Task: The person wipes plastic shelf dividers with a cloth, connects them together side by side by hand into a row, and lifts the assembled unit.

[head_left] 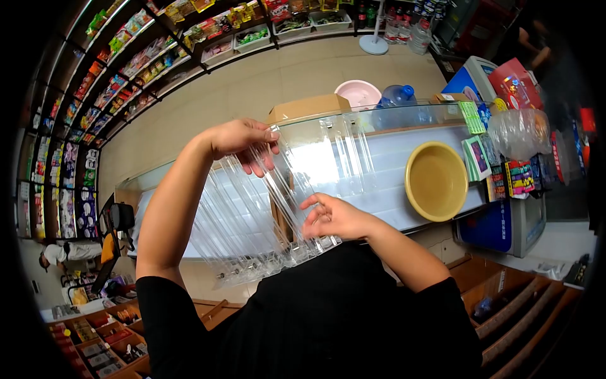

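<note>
My left hand (247, 146) is closed on the far end of a clear plastic divider strip (282, 189), thumb on top and fingers underneath. The strip slants down toward my chest, alongside a clear plastic rack of long parallel channels (237, 221). The rack's near edge, with small clear fittings, lies close to my black shirt. Over the rack's near right part hovers my right hand (334, 218), its fingers loosely bent and apart beside the strip. More clear strips (353, 151) stretch over the glass counter (391, 151) to the right.
A yellow basin (435, 182) stands on the counter at right, near small packets and boxes (521, 177). Behind the counter are a cardboard box (309, 108), a pink basin (358, 95) and a blue water jug (398, 96). Snack shelves (120, 82) line the far left; a person (69, 254) bends at left.
</note>
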{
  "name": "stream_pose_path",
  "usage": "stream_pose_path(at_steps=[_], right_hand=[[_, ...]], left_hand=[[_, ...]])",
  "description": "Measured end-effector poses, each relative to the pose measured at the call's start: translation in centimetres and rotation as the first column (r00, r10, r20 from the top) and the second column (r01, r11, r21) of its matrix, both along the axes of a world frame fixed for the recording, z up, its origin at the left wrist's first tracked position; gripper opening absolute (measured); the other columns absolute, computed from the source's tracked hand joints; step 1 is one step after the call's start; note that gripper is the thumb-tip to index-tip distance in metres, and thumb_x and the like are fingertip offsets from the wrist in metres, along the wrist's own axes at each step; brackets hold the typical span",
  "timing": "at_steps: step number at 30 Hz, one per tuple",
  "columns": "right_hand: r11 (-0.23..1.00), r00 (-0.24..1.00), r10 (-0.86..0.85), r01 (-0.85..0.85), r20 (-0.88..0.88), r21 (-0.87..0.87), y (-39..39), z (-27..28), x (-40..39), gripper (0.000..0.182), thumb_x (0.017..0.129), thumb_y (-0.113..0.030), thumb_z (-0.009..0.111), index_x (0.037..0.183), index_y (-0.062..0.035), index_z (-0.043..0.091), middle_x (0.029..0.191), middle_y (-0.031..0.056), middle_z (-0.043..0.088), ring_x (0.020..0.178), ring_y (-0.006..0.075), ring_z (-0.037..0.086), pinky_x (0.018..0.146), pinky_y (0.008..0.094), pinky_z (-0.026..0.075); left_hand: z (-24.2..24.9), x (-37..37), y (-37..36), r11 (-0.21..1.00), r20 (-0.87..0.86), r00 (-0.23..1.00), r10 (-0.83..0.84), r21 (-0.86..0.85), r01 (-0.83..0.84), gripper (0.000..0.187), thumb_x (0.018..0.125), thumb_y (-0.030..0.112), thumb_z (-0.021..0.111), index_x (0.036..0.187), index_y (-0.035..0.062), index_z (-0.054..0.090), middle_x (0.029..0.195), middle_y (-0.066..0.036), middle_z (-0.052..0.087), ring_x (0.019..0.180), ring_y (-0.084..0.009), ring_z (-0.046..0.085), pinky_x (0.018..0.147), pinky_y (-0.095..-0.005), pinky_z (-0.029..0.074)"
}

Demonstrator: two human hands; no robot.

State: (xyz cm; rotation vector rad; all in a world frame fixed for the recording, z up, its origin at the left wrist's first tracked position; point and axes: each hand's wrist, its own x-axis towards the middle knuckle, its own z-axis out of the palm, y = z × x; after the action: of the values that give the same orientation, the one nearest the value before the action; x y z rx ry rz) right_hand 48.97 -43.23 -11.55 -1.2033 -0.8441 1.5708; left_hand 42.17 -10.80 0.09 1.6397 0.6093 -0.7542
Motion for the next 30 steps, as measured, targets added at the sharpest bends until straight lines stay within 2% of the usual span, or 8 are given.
stream_pose_path(at_steps=[2,4,5,6,9,14,21,30], right_hand=[[0.991,0.974,-0.087,0.064,-0.208,-0.115,1.7,-1.0,2.4,0.052,0.108,-0.033,0.071,0.147,-0.0042,0.053,0.107,0.0077,0.074,0.093,0.0159,0.072,0.082,0.0314,0.057],[0.987,0.987,-0.149,0.152,0.056,-0.051,3.6,-4.0,5.4,0.035,0.114,-0.025,0.055,0.14,-0.0024,0.064,0.107,0.007,0.074,0.098,0.016,0.072,0.087,0.0339,0.057],[0.969,0.862,-0.247,0.216,0.442,0.121,4.2,-5.4,6.5,0.026,0.111,-0.018,0.058,0.126,-0.0029,0.074,0.107,0.0093,0.075,0.098,0.0207,0.073,0.086,0.0368,0.058],[0.935,0.515,-0.35,0.148,0.782,0.321,5.0,-6.6,7.9,0.02,0.106,-0.014,0.064,0.117,-0.0064,0.078,0.107,0.011,0.075,0.096,0.0286,0.073,0.086,0.0404,0.058],[0.965,0.137,-0.222,-0.112,0.966,0.237,7.4,-9.7,12.1,0.022,0.091,-0.01,0.069,0.108,-0.0139,0.082,0.11,0.0073,0.072,0.11,0.0304,0.068,0.093,0.0439,0.059],[0.887,-0.164,-0.273,-0.425,0.948,0.182,10.7,-11.2,14.3,0.019,0.091,-0.014,0.066,0.098,-0.0188,0.084,0.113,0.0017,0.073,0.126,0.0245,0.061,0.104,0.0403,0.051],[0.816,-0.352,-0.113,-0.567,0.929,-0.116,13.5,-13.1,14.9,0.014,0.088,-0.015,0.069,0.086,-0.0169,0.083,0.106,-0.0015,0.075,0.12,0.022,0.062,0.1,0.0386,0.05],[0.834,-0.375,-0.101,-0.537,0.922,-0.127,13.6,-14.9,15.2,0.016,0.088,-0.017,0.066,0.078,-0.0171,0.078,0.096,0.0017,0.075,0.104,0.0218,0.068,0.099,0.039,0.049]], left_hand=[[-0.1,-0.5,0.6,0.999,0.014,0.999,0.036,-0.035,-0.035,0.039,0.113,0.042,0.055,0.12,0.0062,0.069,0.096,-0.016,0.081,0.075,-0.0263,0.081,0.057,-0.034,0.062],[-0.1,-0.8,0.9,0.998,0.015,0.998,0.059,-0.033,-0.059,0.039,0.113,0.042,0.055,0.12,0.0062,0.069,0.096,-0.016,0.081,0.074,-0.0262,0.081,0.057,-0.0337,0.062],[-0.2,-0.9,1.1,0.997,0.016,0.997,0.072,-0.029,-0.072,0.039,0.113,0.042,0.055,0.119,0.0062,0.069,0.095,-0.016,0.081,0.074,-0.026,0.081,0.057,-0.0333,0.061],[-0.4,-1.1,1.3,0.996,0.016,0.996,0.082,-0.033,-0.082,0.039,0.113,0.042,0.055,0.119,0.0062,0.069,0.095,-0.016,0.081,0.074,-0.026,0.081,0.057,-0.0333,0.061],[-1.2,-1.5,1.7,0.994,0.014,0.995,0.098,-0.048,-0.097,0.038,0.113,0.041,0.056,0.119,0.0063,0.069,0.095,-0.016,0.081,0.074,-0.0256,0.081,0.057,-0.0328,0.061],[-1.3,-1.6,1.6,0.995,-0.011,0.995,0.095,-0.025,-0.095,0.037,0.113,0.041,0.057,0.118,0.0072,0.069,0.095,-0.015,0.081,0.074,-0.0249,0.081,0.056,-0.0322,0.06],[-1.3,-2.4,1.4,0.994,0.002,0.994,0.108,-0.033,-0.108,0.036,0.113,0.042,0.056,0.115,0.007,0.067,0.094,-0.015,0.081,0.072,-0.0246,0.081,0.057,-0.0318,0.061],[-1.3,-3.5,1.4,0.986,0.006,0.987,0.159,-0.044,-0.159,0.036,0.112,0.041,0.058,0.118,0.0075,0.07,0.094,-0.015,0.081,0.073,-0.0252,0.081,0.055,-0.033,0.061]])
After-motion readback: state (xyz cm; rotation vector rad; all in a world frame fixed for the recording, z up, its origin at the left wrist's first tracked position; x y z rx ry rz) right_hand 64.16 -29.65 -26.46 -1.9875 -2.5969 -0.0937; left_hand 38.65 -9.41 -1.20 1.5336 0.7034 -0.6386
